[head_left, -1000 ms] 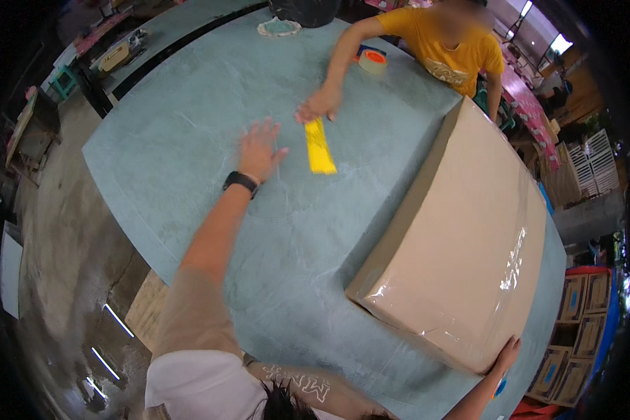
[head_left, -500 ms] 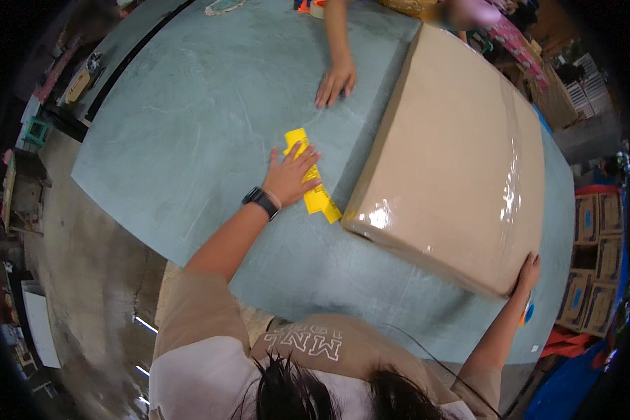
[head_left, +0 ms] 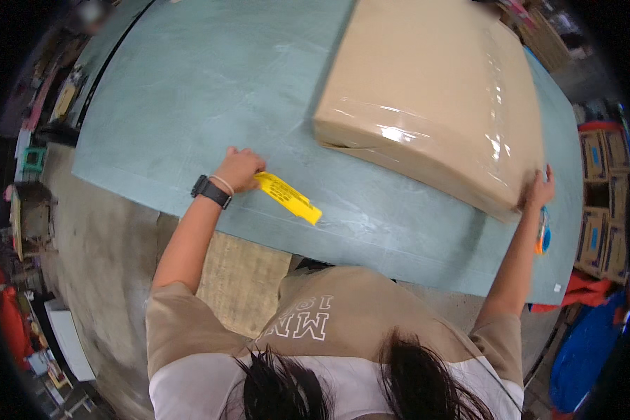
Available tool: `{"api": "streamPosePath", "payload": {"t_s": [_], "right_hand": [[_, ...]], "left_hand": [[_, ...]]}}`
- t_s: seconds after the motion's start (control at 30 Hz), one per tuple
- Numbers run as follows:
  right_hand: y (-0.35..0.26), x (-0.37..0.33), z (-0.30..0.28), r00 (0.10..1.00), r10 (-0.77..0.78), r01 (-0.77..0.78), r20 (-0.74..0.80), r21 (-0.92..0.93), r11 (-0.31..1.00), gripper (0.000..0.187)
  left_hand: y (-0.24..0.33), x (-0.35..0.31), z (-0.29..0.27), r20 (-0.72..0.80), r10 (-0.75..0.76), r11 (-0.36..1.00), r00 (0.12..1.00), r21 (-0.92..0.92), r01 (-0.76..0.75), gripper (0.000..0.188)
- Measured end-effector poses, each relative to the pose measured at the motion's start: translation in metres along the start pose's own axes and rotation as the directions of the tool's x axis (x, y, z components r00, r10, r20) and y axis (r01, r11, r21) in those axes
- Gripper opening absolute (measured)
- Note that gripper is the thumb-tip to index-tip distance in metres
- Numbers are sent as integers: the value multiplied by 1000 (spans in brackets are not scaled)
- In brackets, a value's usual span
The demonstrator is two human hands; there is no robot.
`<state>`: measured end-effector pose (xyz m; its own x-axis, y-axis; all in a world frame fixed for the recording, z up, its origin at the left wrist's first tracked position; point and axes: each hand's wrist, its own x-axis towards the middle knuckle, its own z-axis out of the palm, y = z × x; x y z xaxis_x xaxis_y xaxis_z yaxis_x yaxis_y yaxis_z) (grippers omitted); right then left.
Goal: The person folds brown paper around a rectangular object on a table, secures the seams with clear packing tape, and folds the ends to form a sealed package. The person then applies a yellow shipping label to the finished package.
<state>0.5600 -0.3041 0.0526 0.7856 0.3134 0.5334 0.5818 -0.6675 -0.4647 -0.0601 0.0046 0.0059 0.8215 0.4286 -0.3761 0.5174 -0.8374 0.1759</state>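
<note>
My left hand (head_left: 239, 170) rests near the near edge of the wide grey-green surface (head_left: 189, 91), its fingers closed on one end of a long, flat yellow utility knife (head_left: 288, 197). The rest of the knife lies flat on the surface, pointing toward my right along that near edge. My right hand (head_left: 539, 189) is at the near right corner of the large tan cardboard box wrapped in clear glossy film (head_left: 434, 91), fingers spread and pressed against its side, gripping nothing. The box lies flat across the far right part of the surface, well apart from the knife.

I judge the main risk to be the grip on the knife: I have only its end pinched, so it could pivot or slip out when lifted, and it lies close enough to the near edge to slide off. I cannot tell whether a blade is out; if it is, it could score the surface or tear the film. The film looks slick, so my right hand may slide on it instead of steadying the box.

Just beside my right hand, an orange and blue tool (head_left: 542, 234) sits at the right edge of the surface. Stacked cardboard cartons (head_left: 598, 203) stand on the floor beyond that edge. A woven mat (head_left: 241, 280) lies on the floor below the near edge. Between the knife and the box, I see nothing in the way.
</note>
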Motion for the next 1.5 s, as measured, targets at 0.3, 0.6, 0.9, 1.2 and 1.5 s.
{"api": "streamPosePath", "payload": {"t_s": [0.3,0.6,0.9,1.2,1.5], "right_hand": [[-128,-155,-102,612,-621,38,490,766,641,34],[133,-52,-206,752,-159,-294,639,541,788,11],[410,13,-234,821,523,-570,230,383,727,14],[294,-48,-171,702,178,-623,689,474,622,18],[192,-39,-124,745,-214,-15,632,337,941,23]], "left_hand": [[253,60,-59,-76,403,712,912,-600,-365,26],[584,241,-117,-104,782,533,615,-399,-746,36],[822,456,-58,-207,590,659,780,-436,-613,34],[789,428,-83,-829,302,670,470,-166,-724,37],[636,229,19,-710,-20,895,704,-327,-304,33]]}}
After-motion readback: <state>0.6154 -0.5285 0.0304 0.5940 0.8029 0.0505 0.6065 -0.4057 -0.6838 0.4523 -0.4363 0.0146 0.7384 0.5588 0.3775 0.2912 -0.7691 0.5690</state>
